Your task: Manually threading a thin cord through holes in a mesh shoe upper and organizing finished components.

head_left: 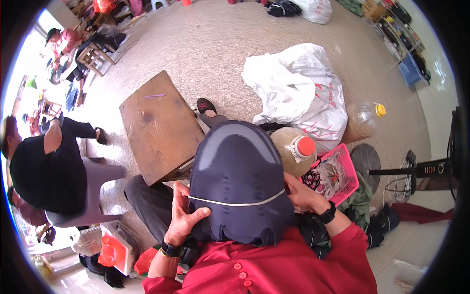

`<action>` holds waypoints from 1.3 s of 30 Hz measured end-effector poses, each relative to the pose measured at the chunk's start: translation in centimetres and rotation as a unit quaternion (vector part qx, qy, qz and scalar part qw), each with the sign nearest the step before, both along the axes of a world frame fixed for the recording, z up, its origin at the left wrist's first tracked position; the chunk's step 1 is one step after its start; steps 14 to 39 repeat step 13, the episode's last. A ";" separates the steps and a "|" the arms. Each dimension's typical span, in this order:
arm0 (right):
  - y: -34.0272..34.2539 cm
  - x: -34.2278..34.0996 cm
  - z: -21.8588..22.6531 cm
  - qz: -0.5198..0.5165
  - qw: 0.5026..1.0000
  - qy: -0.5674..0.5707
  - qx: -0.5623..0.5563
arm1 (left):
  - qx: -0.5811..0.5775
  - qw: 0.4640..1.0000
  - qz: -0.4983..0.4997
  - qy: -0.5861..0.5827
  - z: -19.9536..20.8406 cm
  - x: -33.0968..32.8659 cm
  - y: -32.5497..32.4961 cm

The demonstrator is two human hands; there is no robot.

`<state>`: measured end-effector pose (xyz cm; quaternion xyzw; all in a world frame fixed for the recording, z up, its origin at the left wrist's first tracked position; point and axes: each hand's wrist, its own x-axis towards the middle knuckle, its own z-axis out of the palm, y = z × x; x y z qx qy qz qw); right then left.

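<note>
A dark navy fabric piece, rounded at the top like a cap, stands upright in front of my chest. A grey arched band runs along its upper edge, and its lower edge is gathered and notched. Across its lower part stretches a thin pale cord. My left hand grips the left edge near the cord's end, with the thumb in front. On the opposite edge, my right hand holds the piece by the cord's other end; its fingertips are partly hidden behind the fabric.
A wooden table with a purple stick-like tool stands ahead left. Ahead right are a white sack, a red-capped jug, a yellow-capped bottle and a pink basket. A seated person is at left; a fan at right.
</note>
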<state>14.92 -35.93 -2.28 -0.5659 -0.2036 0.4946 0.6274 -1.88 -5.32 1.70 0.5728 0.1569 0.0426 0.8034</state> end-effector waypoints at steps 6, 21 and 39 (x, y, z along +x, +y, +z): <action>-4.3 0.6 -1.7 -0.093 0.942 0.322 0.018 | 0.282 0.950 -0.045 -0.126 1.8 -0.4 -1.2; -13.3 -5.8 -9.4 -0.138 0.973 0.185 -0.009 | 0.365 0.896 -0.164 -0.192 7.2 2.0 -4.0; -13.3 -5.8 -9.4 -0.138 0.973 0.185 -0.009 | 0.365 0.896 -0.164 -0.192 7.2 2.0 -4.0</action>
